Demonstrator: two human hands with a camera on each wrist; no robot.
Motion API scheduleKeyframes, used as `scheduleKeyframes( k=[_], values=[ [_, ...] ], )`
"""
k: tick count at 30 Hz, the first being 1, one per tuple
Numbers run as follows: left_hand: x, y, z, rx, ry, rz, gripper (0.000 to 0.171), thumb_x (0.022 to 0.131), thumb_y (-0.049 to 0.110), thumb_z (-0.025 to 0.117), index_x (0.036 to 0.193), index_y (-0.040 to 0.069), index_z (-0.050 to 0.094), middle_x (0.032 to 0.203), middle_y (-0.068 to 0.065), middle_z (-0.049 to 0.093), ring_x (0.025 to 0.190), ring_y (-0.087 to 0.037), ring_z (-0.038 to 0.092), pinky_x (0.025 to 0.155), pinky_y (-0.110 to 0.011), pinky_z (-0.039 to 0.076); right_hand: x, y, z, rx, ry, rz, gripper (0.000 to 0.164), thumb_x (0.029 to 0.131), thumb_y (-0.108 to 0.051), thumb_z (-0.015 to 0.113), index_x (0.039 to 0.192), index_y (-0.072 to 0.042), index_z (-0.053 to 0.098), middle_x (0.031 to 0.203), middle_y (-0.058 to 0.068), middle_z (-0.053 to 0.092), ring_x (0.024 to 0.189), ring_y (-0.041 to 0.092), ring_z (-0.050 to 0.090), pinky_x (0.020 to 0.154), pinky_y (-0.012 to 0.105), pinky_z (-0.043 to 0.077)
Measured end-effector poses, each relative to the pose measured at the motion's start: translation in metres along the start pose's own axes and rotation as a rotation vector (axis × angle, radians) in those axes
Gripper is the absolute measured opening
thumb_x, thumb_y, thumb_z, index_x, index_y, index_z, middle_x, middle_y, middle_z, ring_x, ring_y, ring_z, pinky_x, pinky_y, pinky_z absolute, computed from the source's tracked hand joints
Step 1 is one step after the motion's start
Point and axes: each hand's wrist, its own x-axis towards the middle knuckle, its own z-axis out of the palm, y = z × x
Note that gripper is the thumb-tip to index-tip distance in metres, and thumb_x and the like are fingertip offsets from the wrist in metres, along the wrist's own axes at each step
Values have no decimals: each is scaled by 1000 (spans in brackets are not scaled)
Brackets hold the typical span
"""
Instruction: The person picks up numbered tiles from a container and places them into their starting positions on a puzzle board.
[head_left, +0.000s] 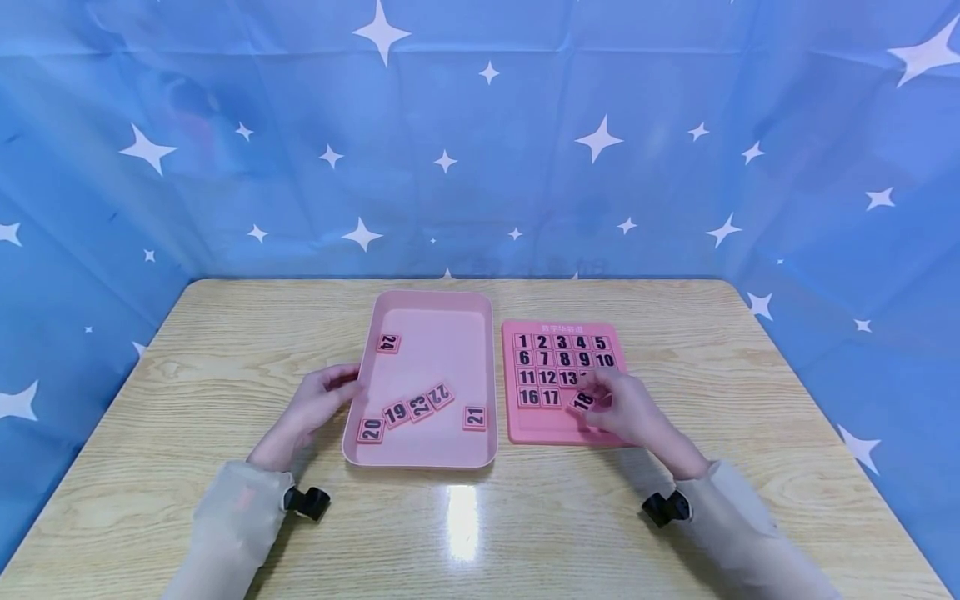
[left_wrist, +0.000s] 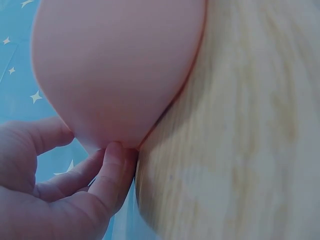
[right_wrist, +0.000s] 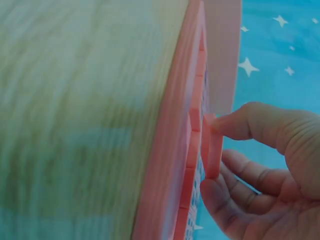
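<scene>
Between the thumb and fingers of my right hand [head_left: 626,406] is a number tile marked 18 [head_left: 581,402], tilted close over the pink number board [head_left: 525,429]. The right wrist view shows this tile [right_wrist: 214,147] edge-on beside the board's raised row of tiles. Rows of numbered tiles starting with 1 fill the board's upper part, and 16 and 17 lie left of the held tile. My hand hides some tiles at the right. My left hand [head_left: 318,404] holds the left side of the pink tray [head_left: 427,454], its thumb at the rim and curled fingers [left_wrist: 112,167] against the outer wall.
Inside the tray lie several loose tiles: 24 [head_left: 388,343] near the upper left, 20 [head_left: 371,430], 19, 23 and 22 in a slanting line, and 21 [head_left: 474,417] at the right. Both tray and board sit on a wooden table [head_left: 750,400] before a blue star-patterned cloth [head_left: 525,192].
</scene>
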Motion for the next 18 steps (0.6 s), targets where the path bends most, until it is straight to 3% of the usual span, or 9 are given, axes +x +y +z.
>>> scheduleKeyframes(
  k=[6,18],
  values=[
    [1,-1,0,3,-1,-2,44,91,5,55,130,-14,44,126,-30,50,97,-13,53,79,-14,45,-2,-1,5,30,-6,46,27,66,3,79,87,2,62,81,9,61,72,18,59,65,27,53],
    [0,0,1,9,4,-13,44,91,6,55,130,-13,44,126,-30,50,105,-24,52,79,-14,45,2,-2,9,20,-35,162,29,68,-7,81,87,1,60,78,7,61,70,16,55,62,27,49]
  ],
)
